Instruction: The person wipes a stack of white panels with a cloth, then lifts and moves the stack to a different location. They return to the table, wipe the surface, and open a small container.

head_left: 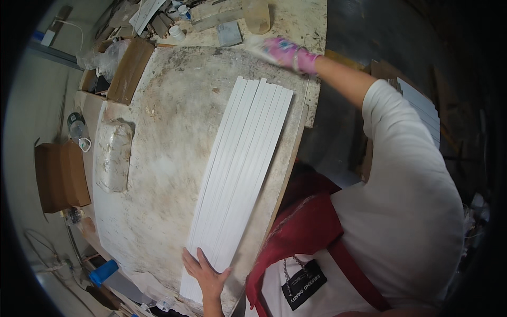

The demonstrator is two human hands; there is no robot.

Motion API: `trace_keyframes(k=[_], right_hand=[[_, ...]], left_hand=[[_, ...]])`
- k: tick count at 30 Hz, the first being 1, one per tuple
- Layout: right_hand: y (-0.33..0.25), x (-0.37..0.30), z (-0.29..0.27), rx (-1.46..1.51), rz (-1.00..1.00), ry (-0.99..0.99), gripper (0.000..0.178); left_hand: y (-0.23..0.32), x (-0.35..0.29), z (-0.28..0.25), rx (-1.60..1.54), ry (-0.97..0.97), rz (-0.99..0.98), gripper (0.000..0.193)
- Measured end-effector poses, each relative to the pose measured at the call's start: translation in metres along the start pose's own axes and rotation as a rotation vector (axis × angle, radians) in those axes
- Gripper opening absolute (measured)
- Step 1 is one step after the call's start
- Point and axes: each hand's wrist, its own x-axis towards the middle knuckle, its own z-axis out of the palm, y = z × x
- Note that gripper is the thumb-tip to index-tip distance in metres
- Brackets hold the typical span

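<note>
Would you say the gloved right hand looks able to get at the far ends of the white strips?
Probably yes: the right hand hovers just beyond the white strips, with nothing between.

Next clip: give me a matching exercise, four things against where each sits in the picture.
Things:
1. white strips
2. left hand
3. right hand
4. cardboard box

Places:
A. far end of the bench, in a pink glove
B. left of the bench, lower down
C. laid side by side along the bench
D. flat on the strips' near end

Pairs: 1-C, 2-D, 3-A, 4-B
</note>
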Motion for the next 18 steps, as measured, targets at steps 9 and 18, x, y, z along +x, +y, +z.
trace_keyframes(k=[9, 18], right_hand=[[0.013, -0.021, 0.063, 0.453, -0.59, 0.179, 0.023], [0.037, 0.014, 0.086, 0.1, -0.762, 0.223, 0.022]], left_hand=[[0.074, 0.206, -0.043, -0.859, -0.196, -0.163, 0.045], [0.193, 0.367, -0.037, -1.214, -0.337, -0.106, 0.033]])
